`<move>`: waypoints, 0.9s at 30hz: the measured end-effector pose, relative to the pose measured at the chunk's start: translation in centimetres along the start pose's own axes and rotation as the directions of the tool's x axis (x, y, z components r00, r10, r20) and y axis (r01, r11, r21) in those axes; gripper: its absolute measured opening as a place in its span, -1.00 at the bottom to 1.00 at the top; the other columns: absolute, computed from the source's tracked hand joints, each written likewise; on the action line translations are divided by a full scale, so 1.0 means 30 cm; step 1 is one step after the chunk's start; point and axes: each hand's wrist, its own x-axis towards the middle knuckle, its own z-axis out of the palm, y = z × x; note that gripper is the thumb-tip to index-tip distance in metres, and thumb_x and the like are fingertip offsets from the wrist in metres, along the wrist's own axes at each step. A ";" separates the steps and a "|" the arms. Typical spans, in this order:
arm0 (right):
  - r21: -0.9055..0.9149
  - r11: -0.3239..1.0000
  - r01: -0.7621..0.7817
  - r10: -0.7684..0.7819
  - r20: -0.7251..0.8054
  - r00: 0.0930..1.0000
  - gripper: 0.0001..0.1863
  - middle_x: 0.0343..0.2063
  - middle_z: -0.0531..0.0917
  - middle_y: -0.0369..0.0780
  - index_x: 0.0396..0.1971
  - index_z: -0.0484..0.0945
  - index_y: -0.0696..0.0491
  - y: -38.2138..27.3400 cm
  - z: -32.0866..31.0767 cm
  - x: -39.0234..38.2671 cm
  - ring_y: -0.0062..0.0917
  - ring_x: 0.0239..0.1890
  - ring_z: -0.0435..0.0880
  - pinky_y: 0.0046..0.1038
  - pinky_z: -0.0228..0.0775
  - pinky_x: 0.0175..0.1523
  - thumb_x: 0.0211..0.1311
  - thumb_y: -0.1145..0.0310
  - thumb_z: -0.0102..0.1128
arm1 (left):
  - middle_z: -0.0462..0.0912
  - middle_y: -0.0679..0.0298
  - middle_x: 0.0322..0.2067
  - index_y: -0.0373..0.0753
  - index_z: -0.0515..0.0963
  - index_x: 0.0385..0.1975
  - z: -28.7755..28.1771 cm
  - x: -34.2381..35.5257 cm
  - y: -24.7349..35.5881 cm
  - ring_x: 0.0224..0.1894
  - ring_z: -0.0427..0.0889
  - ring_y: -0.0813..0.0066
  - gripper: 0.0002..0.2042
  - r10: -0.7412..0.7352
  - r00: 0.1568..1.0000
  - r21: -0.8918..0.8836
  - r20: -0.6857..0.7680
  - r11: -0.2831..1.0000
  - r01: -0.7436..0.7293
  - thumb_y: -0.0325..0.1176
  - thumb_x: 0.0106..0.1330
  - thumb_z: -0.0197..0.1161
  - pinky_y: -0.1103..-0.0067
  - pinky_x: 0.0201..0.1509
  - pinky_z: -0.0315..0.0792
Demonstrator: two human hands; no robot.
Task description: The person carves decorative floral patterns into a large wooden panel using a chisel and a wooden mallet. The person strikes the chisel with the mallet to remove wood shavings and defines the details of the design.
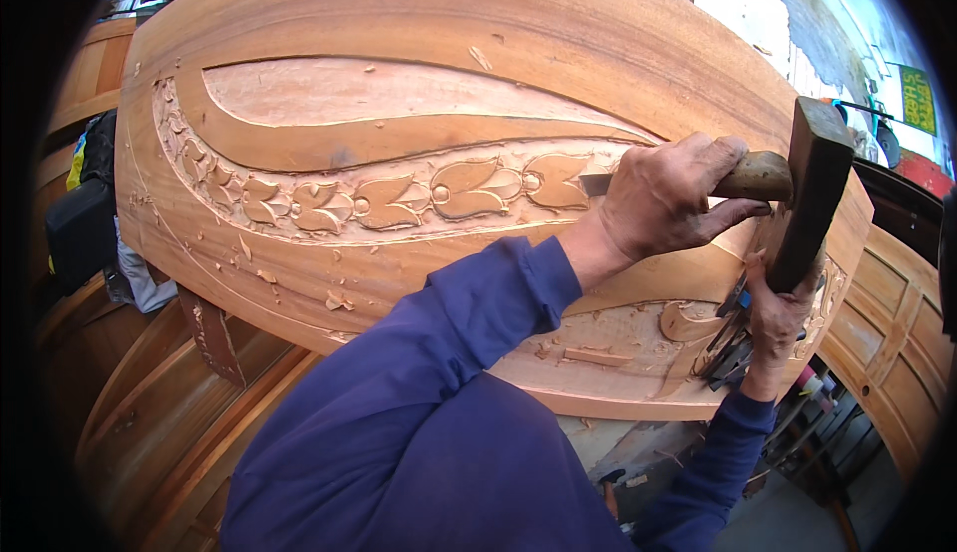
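Observation:
My left hand is closed round the wooden handle of a mallet. The mallet's dark, square-sided head stands out to the right of the fist. From the fist's left side juts a short grey flat end; whether it belongs to the mallet I cannot tell. Below the head, my right hand is beside several dark, slim tools lying on the panel. The mallet head covers part of its fingers, so its grip is unclear. Under both hands lies a large wooden panel with a carved row of tulip-like flowers.
Wood shavings are scattered over the panel. At the left are a black object and curved wooden pieces. A panelled wooden door stands at the right. Beyond the panel's far right edge is a pale floor.

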 end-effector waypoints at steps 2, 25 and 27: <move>0.033 0.995 -0.097 0.098 -0.049 0.994 -0.10 -0.11 0.65 -0.34 0.50 0.26 0.00 -0.042 0.010 0.030 -0.66 -0.16 0.61 -0.58 0.47 0.02 0.14 0.65 0.45 | 0.73 0.14 -0.36 -0.24 0.63 -0.02 0.003 0.000 -0.008 -0.44 0.77 0.23 -0.45 -0.019 0.999 -0.011 -0.032 1.000 0.018 0.00 0.12 0.61 0.43 -0.43 0.62; -0.220 0.843 0.492 -0.384 0.395 0.835 -0.09 0.30 0.59 -0.13 0.45 0.42 -0.11 -0.375 0.080 0.354 -0.31 0.32 0.58 -0.30 0.42 0.37 -0.02 0.75 0.27 | 0.76 0.09 -0.25 -0.31 0.59 0.01 -0.069 0.057 -0.043 -0.26 0.81 0.32 -0.64 -0.320 0.857 -0.464 -0.403 0.879 0.109 -0.37 0.28 0.52 0.45 -0.23 0.65; -0.247 0.820 0.517 -0.406 0.386 0.829 -0.11 0.28 0.59 -0.13 0.45 0.40 -0.07 -0.390 0.071 0.320 -0.26 0.27 0.60 -0.31 0.42 0.34 0.01 0.73 0.30 | 0.78 0.22 -0.23 -0.31 0.61 -0.01 -0.116 0.038 -0.031 -0.21 0.76 0.50 -0.76 -0.391 0.847 -0.675 -0.362 0.736 0.051 -0.43 0.38 0.43 0.53 -0.17 0.63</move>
